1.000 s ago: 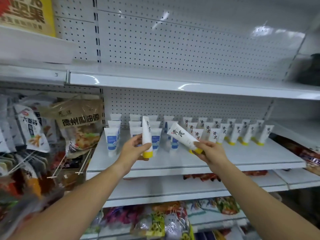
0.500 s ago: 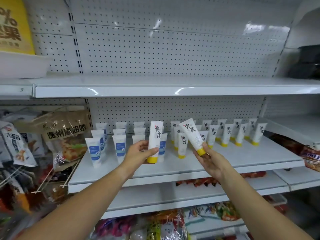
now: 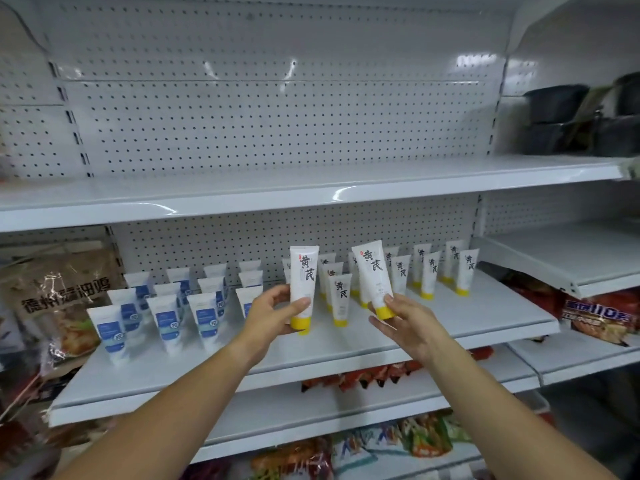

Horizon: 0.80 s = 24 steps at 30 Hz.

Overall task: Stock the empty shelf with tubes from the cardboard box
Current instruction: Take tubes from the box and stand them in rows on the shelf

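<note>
2 tubes (image 3: 303, 278), gripped by left hand (image 3: 273, 317) and right hand (image 3: 405, 327), partly hide shelved tubes (image 3: 341, 296)

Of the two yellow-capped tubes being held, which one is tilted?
The right tube, pinched near its yellow cap by the right hand, leans with its top to the left. The left tube, in the left hand, stands upright.

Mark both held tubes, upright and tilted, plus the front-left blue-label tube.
Upright held tube (image 3: 302, 287): head view, white body.
Tilted held tube (image 3: 379, 285): head view, white body.
Front-left blue-label tube (image 3: 110, 336): head view, blue label.
</note>
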Motion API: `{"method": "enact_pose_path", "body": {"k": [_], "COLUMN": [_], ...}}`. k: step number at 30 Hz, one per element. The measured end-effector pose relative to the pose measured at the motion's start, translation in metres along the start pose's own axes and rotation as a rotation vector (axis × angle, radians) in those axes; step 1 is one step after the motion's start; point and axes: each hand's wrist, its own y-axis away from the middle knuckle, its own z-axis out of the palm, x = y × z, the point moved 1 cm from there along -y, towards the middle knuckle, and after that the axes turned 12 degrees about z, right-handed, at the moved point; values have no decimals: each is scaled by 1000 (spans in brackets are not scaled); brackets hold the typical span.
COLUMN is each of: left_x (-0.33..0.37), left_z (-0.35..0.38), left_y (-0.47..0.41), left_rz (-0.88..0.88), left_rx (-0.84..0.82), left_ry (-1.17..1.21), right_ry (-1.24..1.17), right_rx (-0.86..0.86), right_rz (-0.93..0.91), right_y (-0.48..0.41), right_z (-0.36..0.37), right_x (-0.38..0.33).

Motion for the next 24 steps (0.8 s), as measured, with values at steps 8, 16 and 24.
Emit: {"method": "enact_pose_path", "body": {"k": [8,16,24], "left_x": [0,-10,-26], "left_z": [30,43,58], "left_y": [-13,-42,-68], "left_rz": [37,45,49], "left_rx": [-41,-45,-84], "left_ry": [-77,-17,77], "right_ry": [197,392,480], "right_rx": [-14,17,92], "right_rz": [-85,-105,-114], "right_y": [-22,-54,-93], "right_z": [-19,-35,-46], "right_x": [-21,-30,-30]}}
